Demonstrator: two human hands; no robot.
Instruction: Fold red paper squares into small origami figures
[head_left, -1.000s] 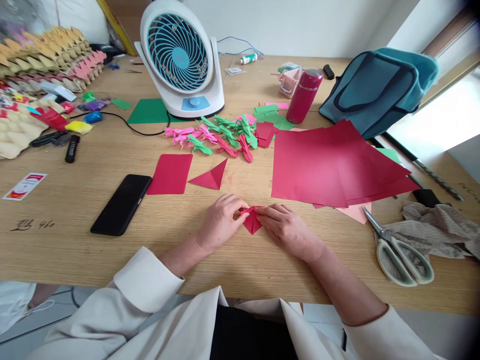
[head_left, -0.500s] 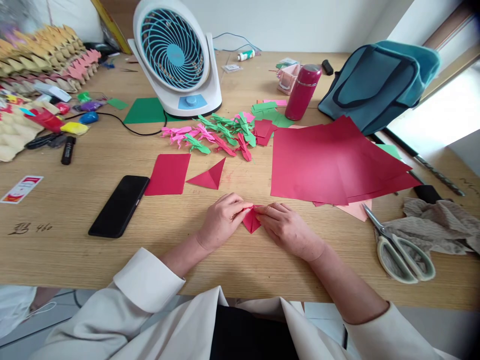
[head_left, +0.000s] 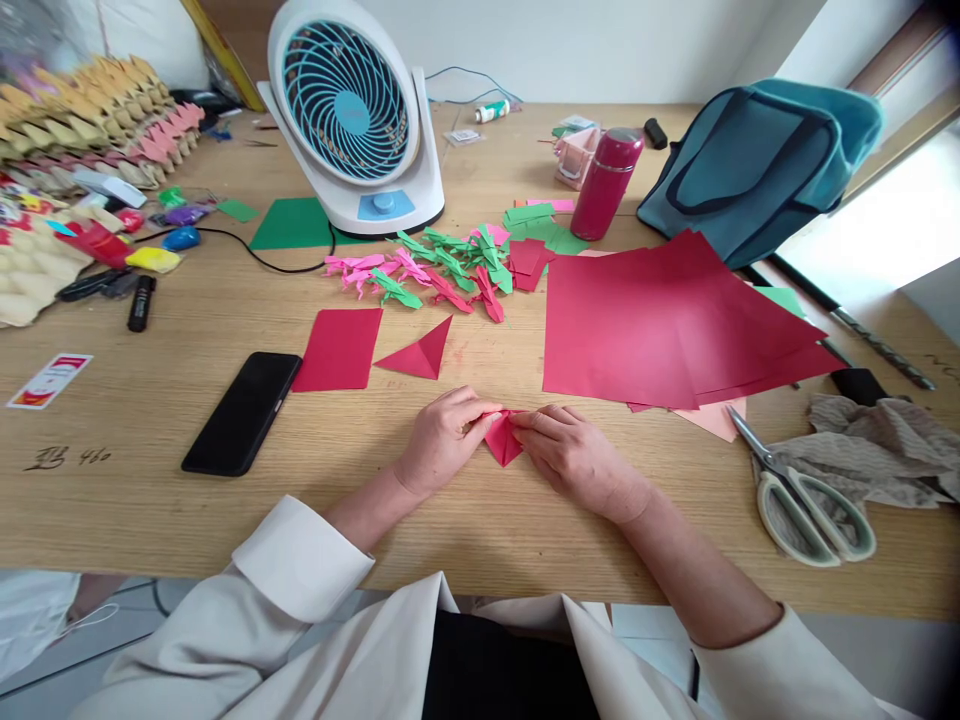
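Note:
A small red folded paper [head_left: 504, 443] lies on the wooden table before me, its pointed end facing me. My left hand [head_left: 442, 440] pinches its left side between thumb and fingers. On the opposite side, the fingers of my right hand [head_left: 574, 455] are closed on the paper's right edge; the fingertips cover part of the folds. Just beyond my hands sit a red folded triangle [head_left: 418, 352] and a stack of red paper squares [head_left: 337, 348]. Farther back is a heap of folded paper figures [head_left: 450, 265] in pink, green and red.
A black phone [head_left: 241, 412] lies at left, scissors [head_left: 806, 490] at right beside a crumpled cloth [head_left: 877, 450]. Large red sheets [head_left: 630, 325] spread at centre right. Behind stand a fan [head_left: 352, 120], a red flask [head_left: 607, 185] and a blue bag [head_left: 757, 170].
Hardly anything differs. The view has shifted very slightly, and both hands keep their pinch on the red paper in the same place.

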